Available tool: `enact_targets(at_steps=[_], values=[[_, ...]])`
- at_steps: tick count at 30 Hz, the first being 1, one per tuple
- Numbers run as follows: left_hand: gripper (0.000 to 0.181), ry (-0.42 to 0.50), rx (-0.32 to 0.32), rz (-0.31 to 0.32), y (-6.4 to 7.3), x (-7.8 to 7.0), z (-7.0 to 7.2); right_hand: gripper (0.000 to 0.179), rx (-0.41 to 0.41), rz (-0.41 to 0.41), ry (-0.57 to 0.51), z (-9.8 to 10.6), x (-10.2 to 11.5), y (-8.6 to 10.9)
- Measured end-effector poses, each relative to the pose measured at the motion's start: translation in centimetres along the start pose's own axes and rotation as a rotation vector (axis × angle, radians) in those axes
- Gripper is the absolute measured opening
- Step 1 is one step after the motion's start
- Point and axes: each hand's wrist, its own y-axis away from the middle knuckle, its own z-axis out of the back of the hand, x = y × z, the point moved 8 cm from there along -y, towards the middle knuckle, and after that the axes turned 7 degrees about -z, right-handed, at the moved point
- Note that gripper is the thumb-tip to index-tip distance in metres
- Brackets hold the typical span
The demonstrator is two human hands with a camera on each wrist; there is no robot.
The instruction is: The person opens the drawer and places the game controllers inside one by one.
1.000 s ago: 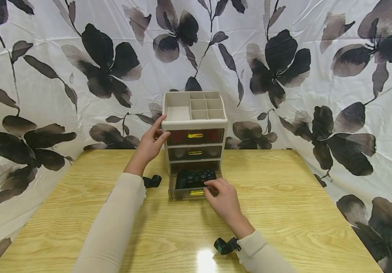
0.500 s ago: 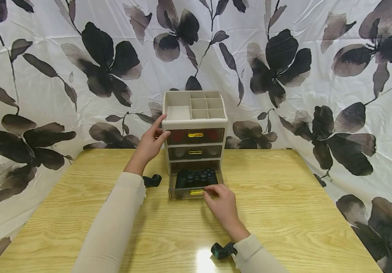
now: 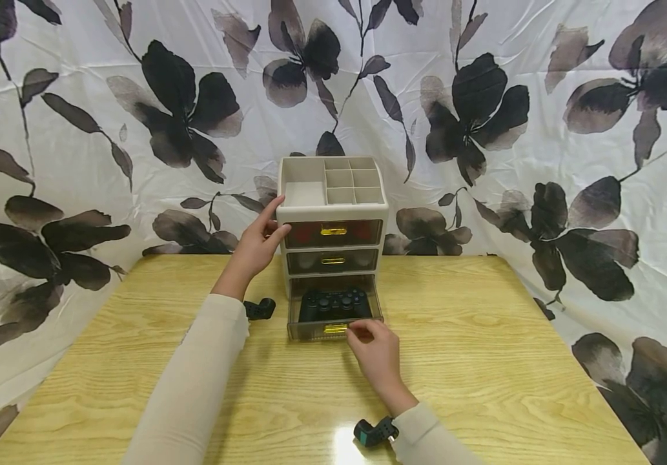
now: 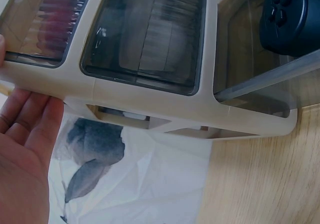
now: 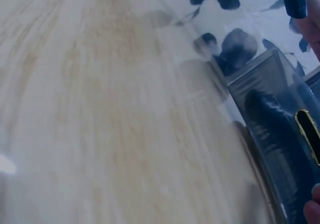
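A cream drawer organizer [image 3: 333, 212] stands at the back of the table. Its lowest drawer [image 3: 307, 331] is pulled out, with a black game controller [image 3: 335, 303] lying inside. My left hand [image 3: 254, 247] rests against the organizer's upper left side, fingers fairly straight along the side wall and thumb at the front edge. Just in front of the lowest drawer is my right hand [image 3: 376, 352], fingers loosely bent, thumb and index tips close together beside the right end of the gold handle [image 3: 335, 329]. The right wrist view has the fingertips [image 5: 312, 211] apart from that handle.
Two dark translucent drawers, the top drawer [image 3: 304, 234] and the middle drawer [image 3: 304, 261], are closed. Small compartments [image 3: 352, 179] divide the organizer's top. A floral cloth [image 3: 194, 39] hangs behind the wooden table [image 3: 472, 349]. Each wrist wears a black camera mount, the right mount [image 3: 375, 431] lying lower.
My right hand has drawn back from over the drawer's front edge to just in front of it. The left hand, the drawer and the controller have stayed in place.
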Motion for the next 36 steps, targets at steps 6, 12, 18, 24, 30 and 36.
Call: enact_targets(at_steps=[6,12,18,24,30,36], values=[[0.06,-0.001,0.001,-0.001,0.1,0.1,0.0,0.008,-0.012,-0.092,-0.071,-0.6,-0.8,0.2],[0.059,-0.006,0.0,0.0,0.0,0.0,0.0,0.008,0.006,-0.19,-0.134,-1.2,-1.6,0.3],[0.059,-0.01,-0.003,0.008,0.0,0.0,0.0,0.01,0.014,-0.323,-0.256,-1.9,-2.6,0.5],[0.059,-0.012,-0.009,0.005,0.1,0.0,0.0,0.014,-0.019,-0.424,-0.379,-2.4,-3.0,0.9],[0.059,-0.002,-0.014,0.011,0.0,0.1,0.1,0.019,-0.035,-0.501,-0.513,-2.9,-2.9,1.2],[0.059,-0.008,-0.01,0.009,0.1,0.0,0.0,0.02,-0.041,-0.563,-0.618,-3.3,-3.1,1.2]])
